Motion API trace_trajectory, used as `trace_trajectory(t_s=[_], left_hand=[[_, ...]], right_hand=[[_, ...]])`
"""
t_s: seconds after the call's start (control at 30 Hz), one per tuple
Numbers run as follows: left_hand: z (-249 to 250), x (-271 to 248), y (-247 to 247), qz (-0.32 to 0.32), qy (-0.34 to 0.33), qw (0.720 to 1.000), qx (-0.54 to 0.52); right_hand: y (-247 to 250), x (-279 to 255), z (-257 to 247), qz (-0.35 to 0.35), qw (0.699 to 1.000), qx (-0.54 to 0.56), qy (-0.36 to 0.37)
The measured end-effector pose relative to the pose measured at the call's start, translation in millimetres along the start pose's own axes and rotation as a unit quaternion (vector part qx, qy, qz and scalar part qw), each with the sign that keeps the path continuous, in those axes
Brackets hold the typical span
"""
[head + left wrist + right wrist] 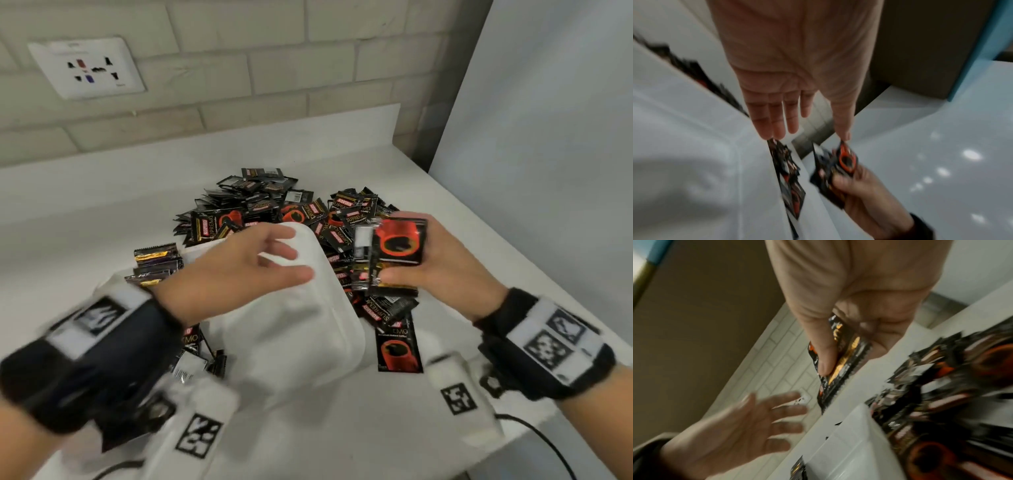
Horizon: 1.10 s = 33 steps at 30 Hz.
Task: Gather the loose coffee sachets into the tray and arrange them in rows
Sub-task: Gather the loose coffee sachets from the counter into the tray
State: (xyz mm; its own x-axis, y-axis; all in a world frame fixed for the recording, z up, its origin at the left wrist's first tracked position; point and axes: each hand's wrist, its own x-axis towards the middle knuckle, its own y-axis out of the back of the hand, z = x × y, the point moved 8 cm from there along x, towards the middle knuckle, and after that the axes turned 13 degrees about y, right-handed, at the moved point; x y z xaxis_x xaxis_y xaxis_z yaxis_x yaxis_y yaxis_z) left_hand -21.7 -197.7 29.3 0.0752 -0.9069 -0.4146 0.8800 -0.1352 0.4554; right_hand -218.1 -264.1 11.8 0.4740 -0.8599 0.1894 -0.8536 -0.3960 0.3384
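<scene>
A white tray [301, 342] lies on the counter in the head view, with a few sachets [156, 262] standing at its far left end. A big heap of black and red coffee sachets [267, 205] lies behind and to the right of it. My left hand [294, 255] hovers over the tray, fingers straight and spread, holding nothing; the left wrist view shows the same hand [807, 129]. My right hand [407, 274] grips a small stack of sachets [399, 241] just right of the tray. The thumb presses on the held stack [840, 356].
A single sachet [399, 346] lies flat beside the tray's near right corner. A brick wall with a socket plate [87, 66] stands behind the counter, a grey panel [548, 137] on the right. A black cable [534, 431] hangs over the counter's front right edge.
</scene>
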Motion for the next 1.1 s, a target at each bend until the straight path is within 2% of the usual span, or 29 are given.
trace_trajectory(t_s=[0.07,0.13,0.2,0.27,0.3,0.37,0.43,0.5,0.53,0.6,0.67,0.73,0.83,0.9,1.0,1.03,1.1], left_hand=[[9.5,16.9,-26.7,-0.039,0.021,0.999,-0.023],[17.7,30.8,-42.1,-0.050,0.016,0.997,-0.050],[22.1,39.8,-42.2,-0.031,0.001,0.997,-0.075],[19.0,47.1,-31.5,0.004,0.002,0.996,-0.084],[15.4,49.1,-23.9,0.021,0.010,0.995,-0.093],[5.0,52.7,-8.5,0.045,0.034,0.991,-0.123],[-5.7,54.2,2.8,0.059,0.051,0.985,-0.154],[-12.0,54.0,9.2,0.065,0.060,0.980,-0.179],[-13.7,52.4,10.9,0.065,0.060,0.977,-0.192],[-16.2,53.9,11.5,0.058,0.058,0.974,-0.213],[-18.3,54.8,14.5,0.067,0.060,0.968,-0.235],[-21.5,55.4,21.8,0.085,0.067,0.958,-0.267],[-24.2,55.3,31.7,0.097,0.067,0.948,-0.296],[-27.3,54.5,36.0,0.111,0.069,0.944,-0.302],[-32.3,51.9,39.6,0.132,0.073,0.943,-0.295],[-33.8,51.2,40.5,0.135,0.074,0.943,-0.294],[-37.1,50.3,42.4,0.138,0.075,0.944,-0.292]], right_hand=[[-21.3,12.7,-10.2,-0.036,0.999,0.012,0.013],[-38.2,22.7,-14.6,-0.057,0.998,-0.008,0.030],[-44.1,27.9,-13.1,-0.062,0.997,-0.008,0.041],[-35.1,29.8,-4.0,-0.066,0.997,0.033,0.004],[-24.0,31.0,1.7,-0.064,0.998,0.016,-0.013],[9.8,35.2,19.0,-0.049,0.993,-0.099,-0.041],[33.9,31.9,40.4,-0.076,0.964,-0.243,-0.080],[29.9,19.2,61.6,-0.170,0.918,-0.337,-0.119],[22.2,11.0,68.9,-0.209,0.904,-0.350,-0.129],[6.4,1.1,79.9,-0.226,0.915,-0.302,-0.143],[1.6,4.6,82.4,-0.191,0.931,-0.271,-0.151],[2.6,17.9,78.2,-0.173,0.928,-0.303,-0.133],[-4.1,36.0,65.0,-0.176,0.924,-0.334,-0.064],[-15.2,39.6,64.1,-0.211,0.913,-0.349,-0.026],[-31.7,33.2,77.9,-0.309,0.867,-0.389,-0.021],[-33.2,32.1,80.3,-0.327,0.863,-0.384,-0.021],[-30.0,36.6,74.4,-0.324,0.882,-0.343,-0.019]])
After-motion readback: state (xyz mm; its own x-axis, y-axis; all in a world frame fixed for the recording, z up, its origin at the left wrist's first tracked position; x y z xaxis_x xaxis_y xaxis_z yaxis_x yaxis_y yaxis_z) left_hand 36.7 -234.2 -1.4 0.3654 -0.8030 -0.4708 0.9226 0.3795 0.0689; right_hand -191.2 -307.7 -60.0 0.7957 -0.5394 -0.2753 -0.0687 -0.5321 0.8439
